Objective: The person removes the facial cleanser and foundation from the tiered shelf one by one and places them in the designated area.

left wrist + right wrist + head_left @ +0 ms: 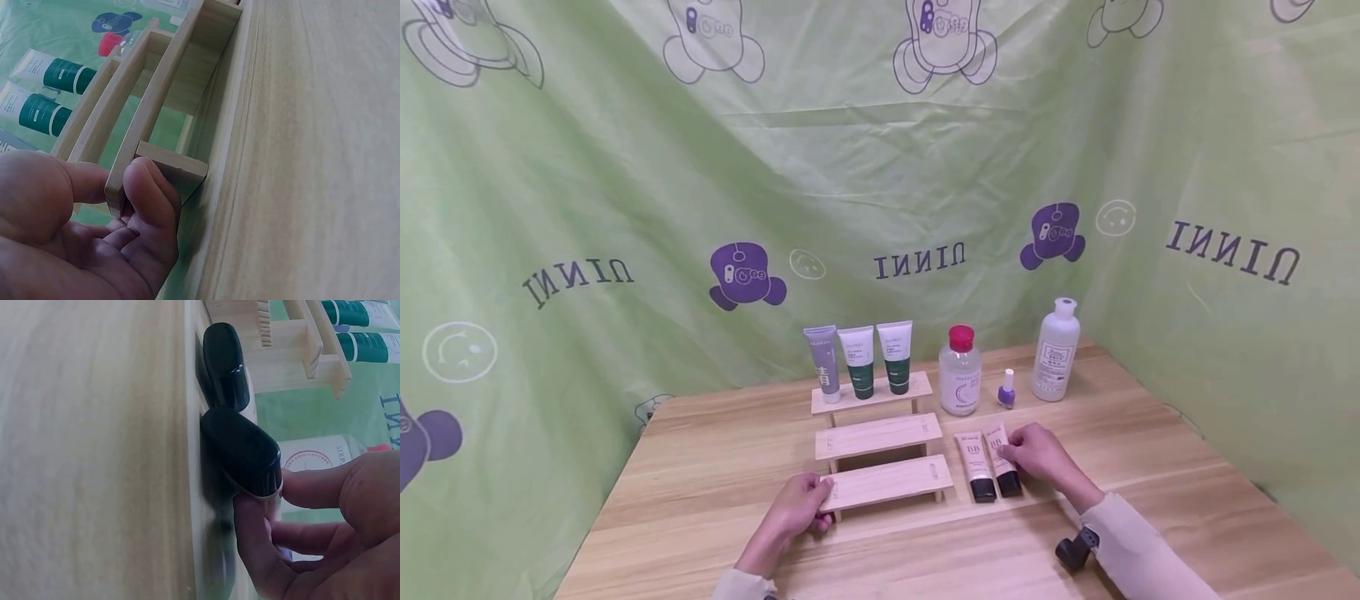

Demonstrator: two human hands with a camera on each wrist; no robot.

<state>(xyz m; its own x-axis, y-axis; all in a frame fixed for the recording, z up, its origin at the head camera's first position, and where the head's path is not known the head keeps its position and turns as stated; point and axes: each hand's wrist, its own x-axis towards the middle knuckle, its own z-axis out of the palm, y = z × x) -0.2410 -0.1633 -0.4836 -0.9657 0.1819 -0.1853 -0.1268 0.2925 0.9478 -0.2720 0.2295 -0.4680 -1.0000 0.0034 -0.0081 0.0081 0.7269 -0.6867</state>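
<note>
My left hand (801,505) grips the left end of the lowest shelf of a three-tier wooden stand (887,485), thumb on top and fingers curled beneath. My right hand (1043,454) pinches the right-hand BB cream tube (1002,458), which is pale pink with a black cap. In the right wrist view that tube's cap (244,453) is tilted above the tabletop, between thumb and fingers. Against it on the left lies a second BB cream tube (974,465), cap toward me. On the top shelf stand a grey-purple tube (824,362) and two white-and-green tubes (859,360).
Right of the stand are a clear bottle with a red cap (960,375), a small purple nail polish bottle (1007,392) and a tall white bottle (1056,354). A green printed curtain (850,183) hangs behind the wooden table (700,483) and along its sides.
</note>
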